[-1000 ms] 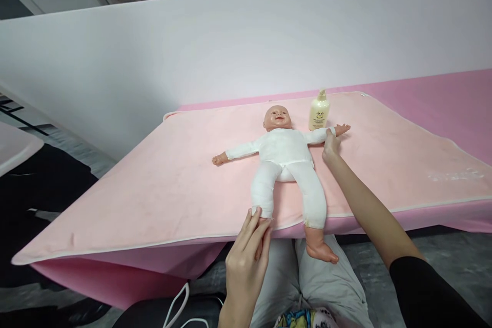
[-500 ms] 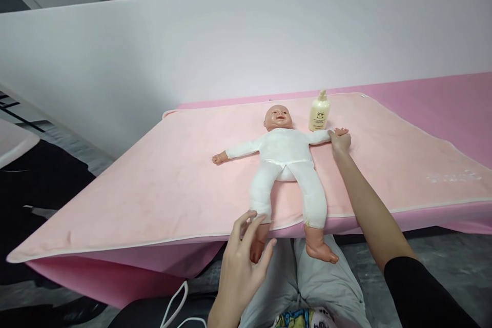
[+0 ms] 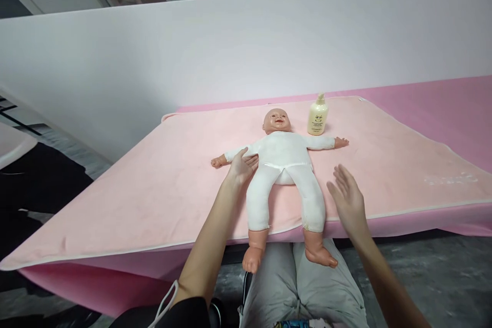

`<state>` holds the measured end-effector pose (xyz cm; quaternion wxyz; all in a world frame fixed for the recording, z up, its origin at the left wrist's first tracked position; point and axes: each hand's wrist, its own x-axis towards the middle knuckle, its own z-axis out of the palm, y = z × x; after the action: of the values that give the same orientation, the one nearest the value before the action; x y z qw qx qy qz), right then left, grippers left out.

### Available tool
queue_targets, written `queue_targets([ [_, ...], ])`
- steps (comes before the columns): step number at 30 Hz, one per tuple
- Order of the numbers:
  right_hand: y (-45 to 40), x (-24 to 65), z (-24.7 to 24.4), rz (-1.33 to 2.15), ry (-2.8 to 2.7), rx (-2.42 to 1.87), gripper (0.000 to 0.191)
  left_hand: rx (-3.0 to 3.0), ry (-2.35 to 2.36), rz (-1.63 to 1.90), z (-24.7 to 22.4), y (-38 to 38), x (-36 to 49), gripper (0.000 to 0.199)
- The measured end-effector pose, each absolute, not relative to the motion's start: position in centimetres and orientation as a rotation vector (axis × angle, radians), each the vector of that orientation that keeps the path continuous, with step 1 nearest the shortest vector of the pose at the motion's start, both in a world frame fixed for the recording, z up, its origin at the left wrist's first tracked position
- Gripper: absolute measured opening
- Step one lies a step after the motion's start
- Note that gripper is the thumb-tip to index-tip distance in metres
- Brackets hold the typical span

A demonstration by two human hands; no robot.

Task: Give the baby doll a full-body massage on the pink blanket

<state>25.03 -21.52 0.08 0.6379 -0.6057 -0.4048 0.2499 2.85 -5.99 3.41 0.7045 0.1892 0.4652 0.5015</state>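
A baby doll [image 3: 286, 149] in a white cloth suit lies on its back on the peach towel [image 3: 184, 179], arms spread and feet past the front edge. My left hand [image 3: 242, 168] is at the doll's sleeve on the left side of the view, between its wrist and its body. The thumb crosses the sleeve and the fingers stretch towards the torso, palm up and not closed. Over the towel, right of the doll's legs, my right hand [image 3: 348, 202] hovers open and holds nothing. A pale yellow pump bottle [image 3: 318, 117] stands upright beyond the doll's other arm.
Under the towel is a pink cover [image 3: 442, 107] that hangs over the front edge. A white wall [image 3: 246, 51] rises behind, with glass above it. At far left are a white rounded surface [image 3: 15, 146] and dark cloth. A white cord [image 3: 165, 305] lies by my left arm.
My right hand has let go of the doll's arm and drawn back towards me. My left hand has moved forward from the doll's lower leg to its other arm.
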Motion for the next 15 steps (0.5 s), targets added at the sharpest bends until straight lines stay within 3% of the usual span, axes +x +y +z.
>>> queue_targets([
  [5, -29.9, 21.0, -4.3, 0.41, -0.953, -1.471, 0.032, 0.274, 0.953, 1.285, 2.5, -3.9, 4.1, 0.039],
  [11, -31.1, 17.1, -9.2, 0.349, -0.826, -1.459, 0.056, 0.437, 1.14, 1.631, 0.8, -2.1, 4.1, 0.033],
  [15, -30.0, 16.6, -7.5, 0.239, -0.776, -1.402, 0.039, 0.895, 1.364, 1.749, -0.6, -1.3, 2.8, 0.038],
])
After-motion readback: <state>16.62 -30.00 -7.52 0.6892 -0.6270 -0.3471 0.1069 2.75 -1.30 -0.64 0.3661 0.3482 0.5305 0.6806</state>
